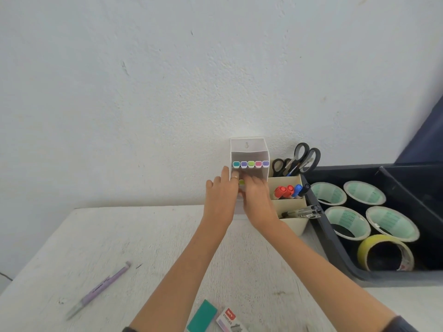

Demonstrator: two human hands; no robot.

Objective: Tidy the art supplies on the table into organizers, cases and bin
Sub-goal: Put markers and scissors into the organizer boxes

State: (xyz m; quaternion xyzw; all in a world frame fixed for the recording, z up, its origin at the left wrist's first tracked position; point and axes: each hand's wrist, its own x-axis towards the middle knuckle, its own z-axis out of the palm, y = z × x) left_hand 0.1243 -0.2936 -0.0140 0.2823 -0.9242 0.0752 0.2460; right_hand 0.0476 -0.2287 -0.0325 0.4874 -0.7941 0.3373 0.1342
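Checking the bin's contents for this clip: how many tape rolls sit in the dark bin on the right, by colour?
Tape rolls with mint-green cores, in the dark plastic bin: 4
Yellow tape roll, at the bin's near end: 1
Total: 5
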